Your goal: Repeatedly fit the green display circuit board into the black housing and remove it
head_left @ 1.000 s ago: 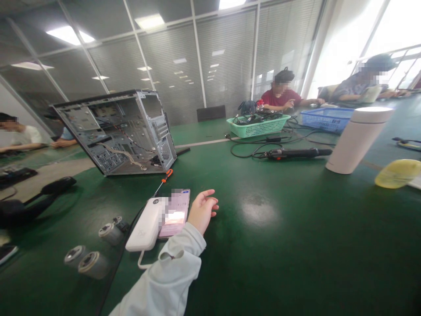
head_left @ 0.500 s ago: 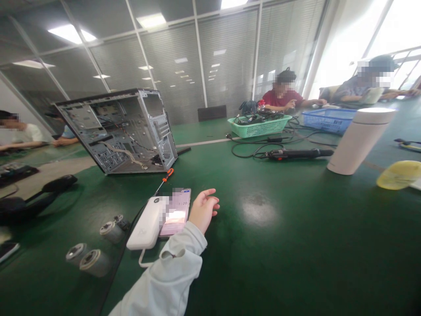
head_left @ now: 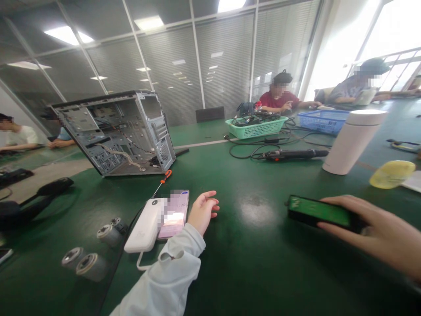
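Observation:
My left hand rests on the green table, its fingers loosely curled and apart with nothing in them. Just left of it lies a lit phone, with a white power bank overlapping its edge. From the right, my right hand reaches in, thumb and fingers gripping a black rectangular case with a green circuit board in its face. That case is over the table, low at the right; whether it touches the surface I cannot tell. A screwdriver with an orange handle lies behind the phone.
An open computer case stands at the back left. Several metal cylinders sit at the front left. Farther right are a green basket of cables, a black electric screwdriver, a blue basket and a pale bottle. People sit beyond.
My right hand has come into view from the right, holding the black case with the circuit board. My left hand stays where it was. The view has shifted slightly.

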Motion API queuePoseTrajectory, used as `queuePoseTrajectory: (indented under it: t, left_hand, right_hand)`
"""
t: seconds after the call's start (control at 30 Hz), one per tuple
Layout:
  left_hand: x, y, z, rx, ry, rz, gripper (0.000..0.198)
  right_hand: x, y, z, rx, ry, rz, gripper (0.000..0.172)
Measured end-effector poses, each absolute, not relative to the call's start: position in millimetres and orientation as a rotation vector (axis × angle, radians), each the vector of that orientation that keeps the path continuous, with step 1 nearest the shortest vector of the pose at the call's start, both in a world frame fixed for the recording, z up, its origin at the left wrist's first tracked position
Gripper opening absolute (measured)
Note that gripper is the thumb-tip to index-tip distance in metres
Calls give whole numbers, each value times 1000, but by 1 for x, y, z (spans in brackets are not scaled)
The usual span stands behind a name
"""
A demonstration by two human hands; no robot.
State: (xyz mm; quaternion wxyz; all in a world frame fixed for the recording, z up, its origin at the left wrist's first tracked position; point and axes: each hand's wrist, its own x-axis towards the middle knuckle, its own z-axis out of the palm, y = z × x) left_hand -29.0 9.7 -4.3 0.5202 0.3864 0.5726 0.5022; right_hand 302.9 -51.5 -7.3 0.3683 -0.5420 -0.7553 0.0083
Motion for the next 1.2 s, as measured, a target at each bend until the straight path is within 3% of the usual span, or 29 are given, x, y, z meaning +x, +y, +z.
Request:
queuePoseTrajectory:
  t: [0.13, 0.27, 0.43, 0.63, 0.7, 0.77, 0.87, 0.97, 1.2]
  left_hand:
    - [-29, 7, -3, 922, 1331, 1190, 21]
    - [-28, 6, -2, 907, 1274, 1161, 22]
    - [-28, 6, -4, 901, 1266, 1137, 27]
    - [-28, 7, -5, 960, 1258, 1154, 29]
    - [-28, 7, -4, 969, 1241, 1139, 39]
    - [-29, 8, -3, 987, 1221, 1132, 46]
    - [-30, 8, -3, 1025, 1218, 1148, 47]
    - [-29, 8, -3, 1039, 1221, 1142, 42]
    - [-29, 8, 1, 985, 1139, 1108, 40]
  right_hand:
    - [212, -36, 7, -1217, -2185, 232, 32]
    - [154, -24, 9, -1136, -2112, 330, 32]
    - [145, -14, -3, -1111, -1976, 300, 43]
    - [149, -15, -7, -1147, -1975, 315, 26]
    - [148, -14, -4, -1187, -1852, 552, 31]
    - [147, -12, 0, -1231, -1602, 996, 36]
    - [145, -10, 5, -1240, -1246, 1540, 38]
    - [144, -9, 10, -1250, -1078, 1793, 32]
    - [147, -6, 13, -1151, -860, 2042, 44]
